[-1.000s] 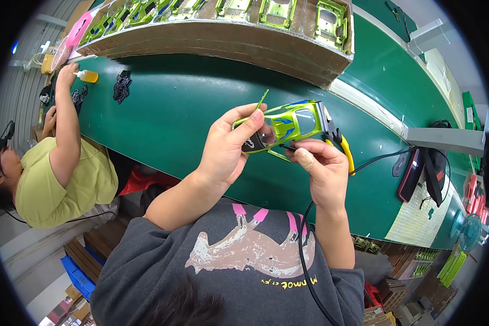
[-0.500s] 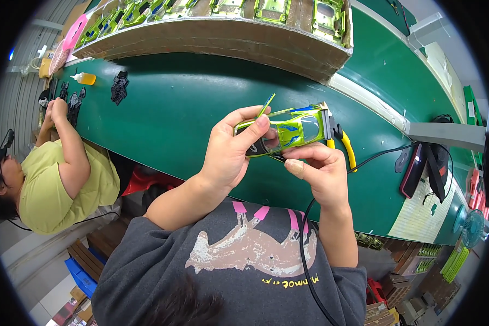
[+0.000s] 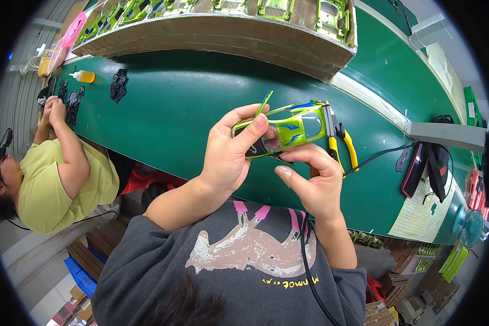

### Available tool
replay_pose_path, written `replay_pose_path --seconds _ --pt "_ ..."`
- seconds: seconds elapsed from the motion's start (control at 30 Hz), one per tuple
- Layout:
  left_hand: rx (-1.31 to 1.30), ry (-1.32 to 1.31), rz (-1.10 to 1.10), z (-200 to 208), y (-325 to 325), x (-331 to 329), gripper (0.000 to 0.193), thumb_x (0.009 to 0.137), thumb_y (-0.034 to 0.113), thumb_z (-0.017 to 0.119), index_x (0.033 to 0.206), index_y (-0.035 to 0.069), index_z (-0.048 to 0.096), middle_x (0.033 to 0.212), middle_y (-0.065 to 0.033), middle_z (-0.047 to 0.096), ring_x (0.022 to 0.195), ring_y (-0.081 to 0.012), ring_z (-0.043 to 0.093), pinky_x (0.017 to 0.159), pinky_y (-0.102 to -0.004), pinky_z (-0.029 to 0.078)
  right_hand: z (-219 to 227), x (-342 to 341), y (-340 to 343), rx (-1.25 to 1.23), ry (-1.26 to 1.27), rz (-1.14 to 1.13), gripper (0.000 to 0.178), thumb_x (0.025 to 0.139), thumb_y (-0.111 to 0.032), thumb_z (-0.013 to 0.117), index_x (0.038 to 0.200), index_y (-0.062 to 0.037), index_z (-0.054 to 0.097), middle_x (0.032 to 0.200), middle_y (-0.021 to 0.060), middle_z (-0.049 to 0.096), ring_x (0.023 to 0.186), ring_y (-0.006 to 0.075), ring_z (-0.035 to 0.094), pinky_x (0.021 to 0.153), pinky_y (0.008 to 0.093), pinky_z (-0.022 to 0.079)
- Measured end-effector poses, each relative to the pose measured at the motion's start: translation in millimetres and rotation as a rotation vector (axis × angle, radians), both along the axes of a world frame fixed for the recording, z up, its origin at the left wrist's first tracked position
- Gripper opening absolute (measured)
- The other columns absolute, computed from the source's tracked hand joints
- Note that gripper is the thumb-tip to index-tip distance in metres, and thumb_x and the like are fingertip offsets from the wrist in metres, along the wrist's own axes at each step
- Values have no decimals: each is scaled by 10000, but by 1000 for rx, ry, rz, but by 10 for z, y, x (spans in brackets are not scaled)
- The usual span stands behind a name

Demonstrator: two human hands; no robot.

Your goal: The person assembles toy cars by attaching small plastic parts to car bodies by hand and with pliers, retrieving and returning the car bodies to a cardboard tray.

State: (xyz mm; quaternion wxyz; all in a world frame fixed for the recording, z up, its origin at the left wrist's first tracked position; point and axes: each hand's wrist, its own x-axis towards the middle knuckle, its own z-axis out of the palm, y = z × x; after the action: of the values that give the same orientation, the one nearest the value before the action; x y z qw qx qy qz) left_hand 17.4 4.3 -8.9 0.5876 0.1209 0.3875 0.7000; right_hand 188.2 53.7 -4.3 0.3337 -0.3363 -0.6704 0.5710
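A green toy car [image 3: 299, 120] with blue markings, clear windows and a dark front end is up in the air above the green table. My left hand [image 3: 227, 148] is closed around its left end, thumb on top. A thin green and blue flap [image 3: 264, 102] sticks up beside that thumb. My right hand [image 3: 319, 182] is at the car's near side, with the index finger against its edge. Its thumb, with a tan patch, is a little apart from that finger, and the other fingers are curled. Yellow-handled pliers [image 3: 351, 152] lie just right of the car.
A long cardboard box [image 3: 212, 37] of similar green car parts stands at the back. On the left are a bottle of yellow liquid [image 3: 82, 76], black crumpled pieces [image 3: 119, 85] and a seated person [image 3: 65, 179]. A black cable [image 3: 383, 154], phone [image 3: 414, 169] and paper sheet [image 3: 418, 214] lie right.
My right hand has shifted slightly down and left, and its thumb has moved away from the index finger. The left hand and car have barely moved.
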Motion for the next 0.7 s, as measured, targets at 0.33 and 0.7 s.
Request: replay_pose_path --seconds 0.33,0.7 --pt "18 -1 0 55 -10 65 317 949 163 674 1192 -22 592 902 -90 683 810 -146 673 755 -298 585 23 -75 -86 347 -110 -111 227 669 42 792 867 -30 706 869 97 708 825 265 687 739 329 540" --pt "85 531 10 26 -36 63 374 937 128 669 1267 -13 565 1229 -189 570 1101 -249 604 933 -394 526 -7 -4 -5 758 -110 -151 226 636 58 759 837 -24 694 810 87 687 737 278 680 756 386 568"
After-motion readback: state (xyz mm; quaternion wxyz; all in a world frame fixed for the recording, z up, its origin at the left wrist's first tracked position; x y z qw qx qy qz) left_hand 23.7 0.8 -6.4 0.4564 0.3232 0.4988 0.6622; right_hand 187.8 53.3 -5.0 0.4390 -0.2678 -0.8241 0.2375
